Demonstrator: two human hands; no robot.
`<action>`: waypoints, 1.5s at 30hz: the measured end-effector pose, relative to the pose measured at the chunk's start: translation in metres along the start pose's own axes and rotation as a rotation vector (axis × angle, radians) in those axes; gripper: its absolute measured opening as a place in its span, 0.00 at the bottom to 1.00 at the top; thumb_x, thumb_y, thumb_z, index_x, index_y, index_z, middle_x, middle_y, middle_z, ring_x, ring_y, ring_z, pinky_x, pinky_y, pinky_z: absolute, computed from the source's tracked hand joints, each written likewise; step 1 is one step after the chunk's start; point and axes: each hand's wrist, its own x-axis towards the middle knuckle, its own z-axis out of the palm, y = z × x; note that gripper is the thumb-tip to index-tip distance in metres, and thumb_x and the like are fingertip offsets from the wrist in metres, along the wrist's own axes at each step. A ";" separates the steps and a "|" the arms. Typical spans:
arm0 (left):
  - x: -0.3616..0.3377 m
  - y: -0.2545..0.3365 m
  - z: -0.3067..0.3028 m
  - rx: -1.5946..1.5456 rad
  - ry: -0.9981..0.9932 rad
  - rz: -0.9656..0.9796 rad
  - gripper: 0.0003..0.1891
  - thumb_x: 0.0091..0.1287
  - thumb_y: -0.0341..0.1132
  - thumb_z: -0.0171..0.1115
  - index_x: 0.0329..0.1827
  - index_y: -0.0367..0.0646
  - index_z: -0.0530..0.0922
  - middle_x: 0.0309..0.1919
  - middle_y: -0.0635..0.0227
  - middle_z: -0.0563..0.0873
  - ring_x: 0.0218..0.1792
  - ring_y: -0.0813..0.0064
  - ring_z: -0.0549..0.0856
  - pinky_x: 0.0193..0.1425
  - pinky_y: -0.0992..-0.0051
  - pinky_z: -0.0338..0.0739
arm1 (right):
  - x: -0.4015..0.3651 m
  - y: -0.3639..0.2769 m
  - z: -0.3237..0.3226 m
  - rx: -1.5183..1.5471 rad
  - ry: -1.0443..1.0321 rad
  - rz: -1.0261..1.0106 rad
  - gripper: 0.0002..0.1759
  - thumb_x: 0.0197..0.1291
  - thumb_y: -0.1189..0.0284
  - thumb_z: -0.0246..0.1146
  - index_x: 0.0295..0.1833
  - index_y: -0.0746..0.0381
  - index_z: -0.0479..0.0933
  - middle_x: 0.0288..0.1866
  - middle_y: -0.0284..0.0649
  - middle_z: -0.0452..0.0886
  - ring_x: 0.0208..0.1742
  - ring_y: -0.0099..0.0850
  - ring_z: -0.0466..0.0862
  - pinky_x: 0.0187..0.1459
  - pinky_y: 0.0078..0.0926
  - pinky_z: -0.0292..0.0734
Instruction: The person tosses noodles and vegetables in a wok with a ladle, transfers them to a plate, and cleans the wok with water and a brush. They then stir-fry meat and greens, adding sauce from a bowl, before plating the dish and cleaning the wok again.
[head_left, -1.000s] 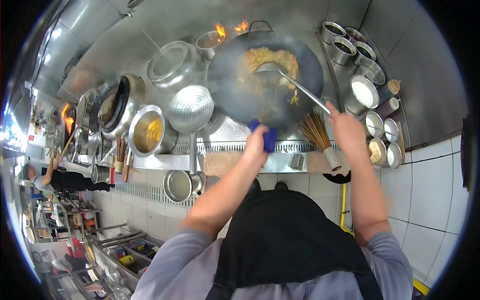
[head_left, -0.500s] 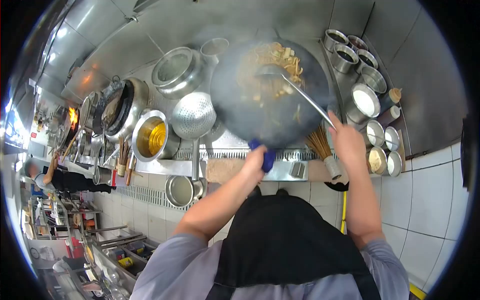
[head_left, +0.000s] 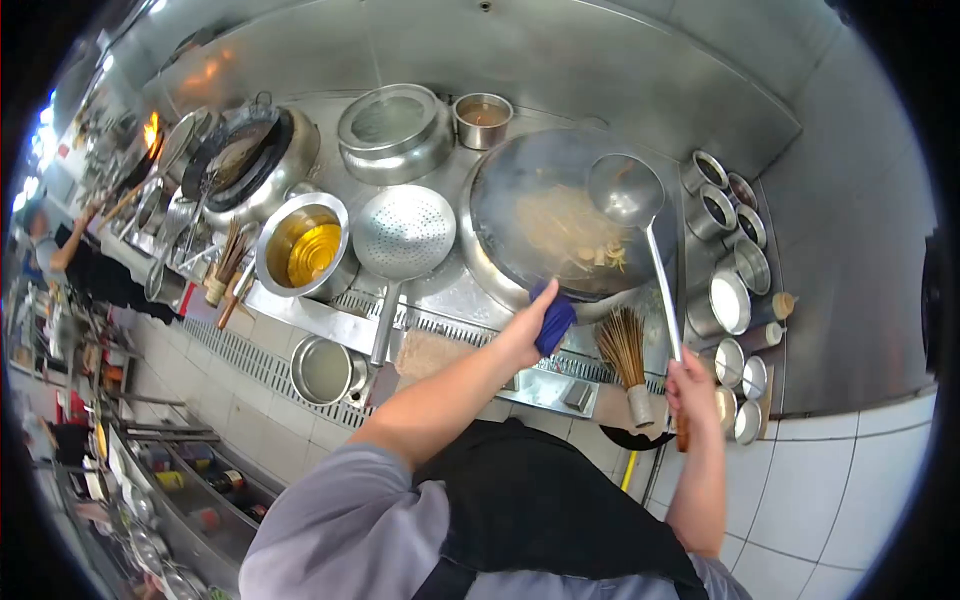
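Note:
My left hand [head_left: 525, 330] is closed around a folded blue cloth [head_left: 556, 322] at the near rim of a dark wok [head_left: 510, 185]. In the wok lie steaming noodle-like strips and pale pieces of food [head_left: 575, 228]. My right hand [head_left: 693, 390] grips the wooden end of a long metal ladle [head_left: 660, 265]. Its round bowl is above the wok's right side, over the edge of the food. Just left of my right hand, a bamboo brush [head_left: 626, 352] stands on the counter edge.
A perforated strainer [head_left: 404, 232] and a pot of yellow oil [head_left: 305, 250] stand left of the wok. Metal seasoning containers [head_left: 728, 300] line the right side. A lidded pot [head_left: 395, 130] is behind. A co-worker [head_left: 90, 270] stands far left, near a flame [head_left: 151, 132].
The ladle has come up from the food and swung right, its handle now steeper. My right hand has moved down toward me. The food sits lower in the wok, and the view has shifted.

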 end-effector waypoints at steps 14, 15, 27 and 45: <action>-0.164 -0.019 -0.101 -0.063 0.204 0.022 0.20 0.63 0.50 0.65 0.48 0.45 0.78 0.34 0.72 0.83 0.28 0.79 0.81 0.25 0.78 0.74 | -0.006 -0.160 0.260 -0.097 -0.877 -0.066 0.33 0.63 0.76 0.55 0.73 0.55 0.56 0.23 0.34 0.69 0.13 0.20 0.67 0.14 0.20 0.64; -0.170 -0.017 -0.104 -0.104 0.230 0.069 0.20 0.63 0.50 0.65 0.49 0.44 0.78 0.34 0.71 0.83 0.29 0.79 0.81 0.26 0.78 0.74 | -0.003 -0.168 0.288 -0.144 -0.931 -0.131 0.31 0.62 0.77 0.55 0.72 0.57 0.59 0.22 0.32 0.69 0.13 0.20 0.67 0.14 0.19 0.64; -0.203 -0.010 -0.134 -0.227 0.237 0.279 0.20 0.65 0.44 0.64 0.53 0.39 0.76 0.42 0.66 0.84 0.40 0.77 0.83 0.42 0.76 0.79 | 0.031 -0.161 0.396 -0.253 -1.006 -0.127 0.29 0.61 0.78 0.55 0.70 0.59 0.63 0.21 0.29 0.68 0.14 0.19 0.68 0.16 0.18 0.65; -0.069 0.034 -0.037 0.005 -0.150 -0.054 0.32 0.71 0.62 0.38 0.58 0.41 0.72 0.43 0.58 0.83 0.35 0.65 0.85 0.38 0.59 0.83 | 0.020 -0.111 0.102 0.060 -0.300 -0.125 0.29 0.62 0.74 0.53 0.71 0.62 0.60 0.29 0.37 0.75 0.17 0.26 0.74 0.20 0.24 0.71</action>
